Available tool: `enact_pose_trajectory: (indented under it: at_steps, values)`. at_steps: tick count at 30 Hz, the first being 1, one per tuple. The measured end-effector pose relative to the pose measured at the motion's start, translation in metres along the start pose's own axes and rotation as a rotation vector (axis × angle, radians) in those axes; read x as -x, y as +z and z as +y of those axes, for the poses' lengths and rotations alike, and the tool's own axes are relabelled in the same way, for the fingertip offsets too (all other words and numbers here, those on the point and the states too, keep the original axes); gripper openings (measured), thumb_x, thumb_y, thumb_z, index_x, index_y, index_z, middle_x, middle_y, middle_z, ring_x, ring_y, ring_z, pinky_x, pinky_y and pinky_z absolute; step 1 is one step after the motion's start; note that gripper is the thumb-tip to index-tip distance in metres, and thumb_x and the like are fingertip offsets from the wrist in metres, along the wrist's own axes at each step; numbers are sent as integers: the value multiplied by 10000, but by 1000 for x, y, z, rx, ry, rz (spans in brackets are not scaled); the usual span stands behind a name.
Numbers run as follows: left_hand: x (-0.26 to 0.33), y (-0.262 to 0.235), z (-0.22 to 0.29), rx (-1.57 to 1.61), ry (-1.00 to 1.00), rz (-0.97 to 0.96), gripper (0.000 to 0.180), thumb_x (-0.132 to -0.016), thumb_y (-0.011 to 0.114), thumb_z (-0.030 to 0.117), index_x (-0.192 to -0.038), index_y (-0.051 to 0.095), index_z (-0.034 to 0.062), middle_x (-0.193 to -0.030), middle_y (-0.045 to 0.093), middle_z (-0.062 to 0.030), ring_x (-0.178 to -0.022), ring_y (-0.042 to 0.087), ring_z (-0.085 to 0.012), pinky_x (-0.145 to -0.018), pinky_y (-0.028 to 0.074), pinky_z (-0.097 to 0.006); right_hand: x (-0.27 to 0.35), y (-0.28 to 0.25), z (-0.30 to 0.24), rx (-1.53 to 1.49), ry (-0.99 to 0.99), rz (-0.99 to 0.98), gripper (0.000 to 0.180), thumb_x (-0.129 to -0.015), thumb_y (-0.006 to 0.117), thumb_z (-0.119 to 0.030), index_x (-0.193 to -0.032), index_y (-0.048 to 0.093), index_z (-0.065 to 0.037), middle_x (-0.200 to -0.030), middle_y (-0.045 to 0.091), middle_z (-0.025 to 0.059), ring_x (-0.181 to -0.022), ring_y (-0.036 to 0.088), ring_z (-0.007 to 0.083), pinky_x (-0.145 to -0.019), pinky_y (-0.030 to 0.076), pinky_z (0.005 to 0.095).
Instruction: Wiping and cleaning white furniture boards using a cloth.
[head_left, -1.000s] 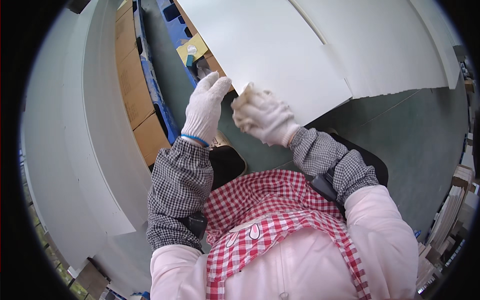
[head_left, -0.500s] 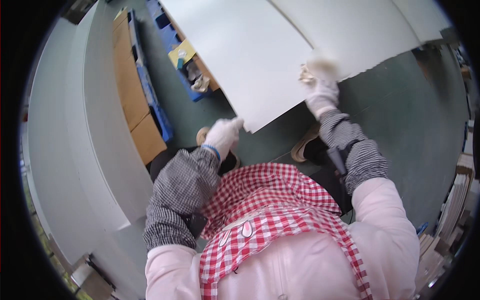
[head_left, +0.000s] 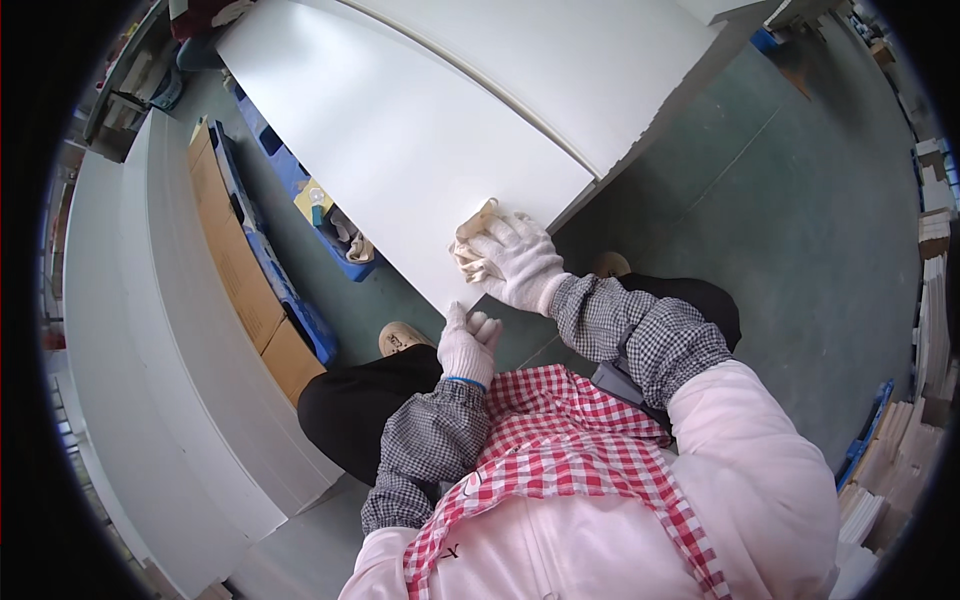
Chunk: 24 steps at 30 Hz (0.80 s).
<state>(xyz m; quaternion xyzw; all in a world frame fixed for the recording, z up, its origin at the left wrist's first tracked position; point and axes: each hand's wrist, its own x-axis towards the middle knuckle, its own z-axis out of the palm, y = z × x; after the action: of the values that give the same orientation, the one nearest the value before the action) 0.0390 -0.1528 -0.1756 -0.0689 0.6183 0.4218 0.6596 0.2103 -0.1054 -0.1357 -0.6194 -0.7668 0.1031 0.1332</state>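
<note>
Clearly, my right hand (head_left: 520, 262) presses a cloth (head_left: 472, 245) flat on the big white board (head_left: 400, 140), near its lower corner.

My right fingers are spread and bear down on the crumpled cream cloth, not clamped round it; my left hand (head_left: 467, 346) sits at the board's near edge just below, fingers together and curled against it, gripping nothing that I can see. I judge the board stiff, smooth and slippery under gloves, wide enough to be awkward, so its edges are the place to take hold; the cloth is soft and light and will bunch. A second white board (head_left: 600, 70) lies beside it. Below the board stands a blue crate (head_left: 300, 190) with oddments, brown cardboard (head_left: 240, 270) beside it, and a long white panel (head_left: 150, 330) on my left. My own knees crowd the green floor (head_left: 780, 230) underneath.
</note>
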Motion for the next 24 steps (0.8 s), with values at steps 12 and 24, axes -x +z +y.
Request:
enact_pose_trajectory:
  at_steps: [12, 24]
  values:
    - [-30, -65, 48, -97, 474, 209, 335, -1016, 667, 299, -1214, 662, 29, -986, 711, -70, -789, 671, -228, -704, 573, -357, -23, -8, 43, -55, 156, 224, 594, -871, 762, -407, -1372, 585, -143, -1383, 566, 180, -1271, 560, 366, -1098, 457, 482]
    - [-36, -52, 132, -917, 371, 105, 561, -1011, 641, 429, -1306, 672, -47, -1227, 737, -179, -1087, 712, -320, -954, 538, -428, -41, -28, 29, -278, 501, 126, 359, -974, 704, -321, -1242, 607, -103, -1198, 641, 196, -1124, 628, 412, -948, 518, 516]
